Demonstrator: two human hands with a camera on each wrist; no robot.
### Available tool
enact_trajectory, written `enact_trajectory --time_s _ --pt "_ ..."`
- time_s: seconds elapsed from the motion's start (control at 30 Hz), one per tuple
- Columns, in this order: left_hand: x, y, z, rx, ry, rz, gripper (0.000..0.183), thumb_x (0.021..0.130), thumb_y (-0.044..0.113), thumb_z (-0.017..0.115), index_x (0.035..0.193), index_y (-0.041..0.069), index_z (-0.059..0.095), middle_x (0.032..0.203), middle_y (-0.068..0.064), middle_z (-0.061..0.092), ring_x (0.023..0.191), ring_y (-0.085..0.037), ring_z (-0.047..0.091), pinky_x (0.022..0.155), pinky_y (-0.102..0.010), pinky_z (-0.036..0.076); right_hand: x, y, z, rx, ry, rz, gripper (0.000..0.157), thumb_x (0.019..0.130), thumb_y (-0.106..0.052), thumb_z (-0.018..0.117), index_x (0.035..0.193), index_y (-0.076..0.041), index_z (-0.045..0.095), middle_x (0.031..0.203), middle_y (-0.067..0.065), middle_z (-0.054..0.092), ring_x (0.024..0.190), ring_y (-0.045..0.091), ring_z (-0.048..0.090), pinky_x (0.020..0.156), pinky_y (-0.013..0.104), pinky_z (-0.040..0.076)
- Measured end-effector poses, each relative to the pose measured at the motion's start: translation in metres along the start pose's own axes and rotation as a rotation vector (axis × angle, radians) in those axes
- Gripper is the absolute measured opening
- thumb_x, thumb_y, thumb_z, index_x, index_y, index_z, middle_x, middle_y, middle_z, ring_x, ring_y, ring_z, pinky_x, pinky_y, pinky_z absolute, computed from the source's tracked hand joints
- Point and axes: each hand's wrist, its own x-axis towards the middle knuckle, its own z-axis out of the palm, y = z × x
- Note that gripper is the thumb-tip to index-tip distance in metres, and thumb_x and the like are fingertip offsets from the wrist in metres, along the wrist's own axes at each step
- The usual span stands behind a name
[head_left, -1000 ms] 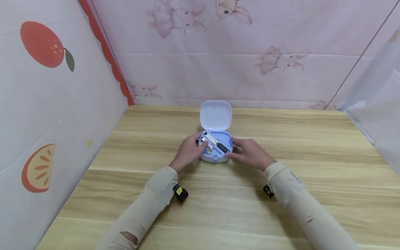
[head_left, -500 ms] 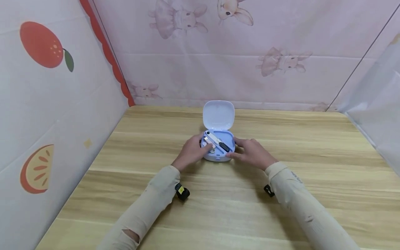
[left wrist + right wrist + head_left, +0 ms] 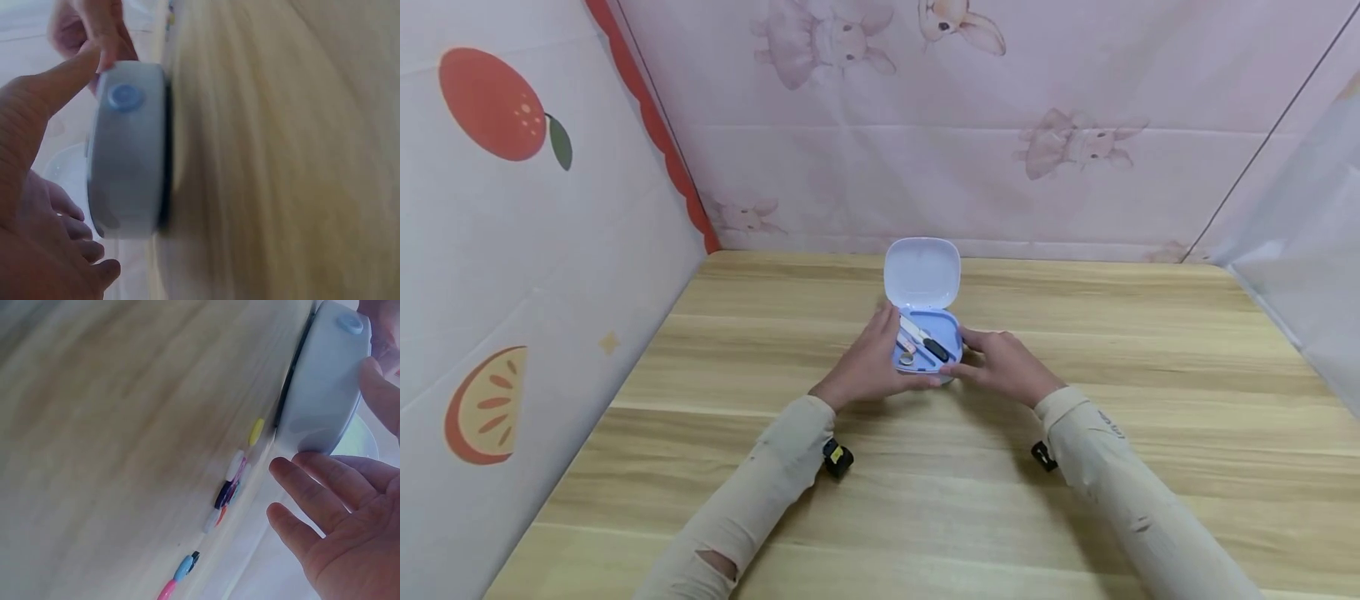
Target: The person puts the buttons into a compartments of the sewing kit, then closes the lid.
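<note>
A small pale blue case [image 3: 946, 330] stands on the table with its lid [image 3: 922, 273] swung up at the back. In its tray lie a white tool with a black end [image 3: 935, 348], a small round metal piece [image 3: 906, 358] and a small pinkish piece [image 3: 912, 347]. My left hand [image 3: 871, 360] spans the case's left side, its fingers straight at the back left and its thumb along the front. My right hand [image 3: 1006, 367] holds the right side, thumb at the front corner, fingers on the side wall. The front button [image 3: 127, 97] shows in the left wrist view.
The wood-grain table [image 3: 940, 500] extends around the case, up to a pink rabbit-print curtain [image 3: 880, 167] behind. A fruit-print sheet [image 3: 550, 267] hangs on the left. In the right wrist view, several small coloured pieces [image 3: 234, 481] lie beyond the case.
My left thumb has moved out of the tray to the case's front, and the left fingers have straightened at the back left. The right hand keeps its hold on the right side.
</note>
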Motion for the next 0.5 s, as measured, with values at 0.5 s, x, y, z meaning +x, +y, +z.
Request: enact_trajectory --time_s 0.5 --pt "-0.0005 -0.0018 0.0086 0.034 -0.056 -0.086 0.141 0.074 0.061 0.084 0.160 0.007 -0.013 0.165 -0.011 -0.021 0.154 -0.030 -0.003 0.120 -0.046 0.018 -0.0025 -0.0061 0.0017 -0.015 0.024 0.000 0.075 0.091 -0.041 0.076 0.146 0.002 0.050 0.137 0.021 0.058 0.121 0.031 0.062 0.101 0.051 0.049"
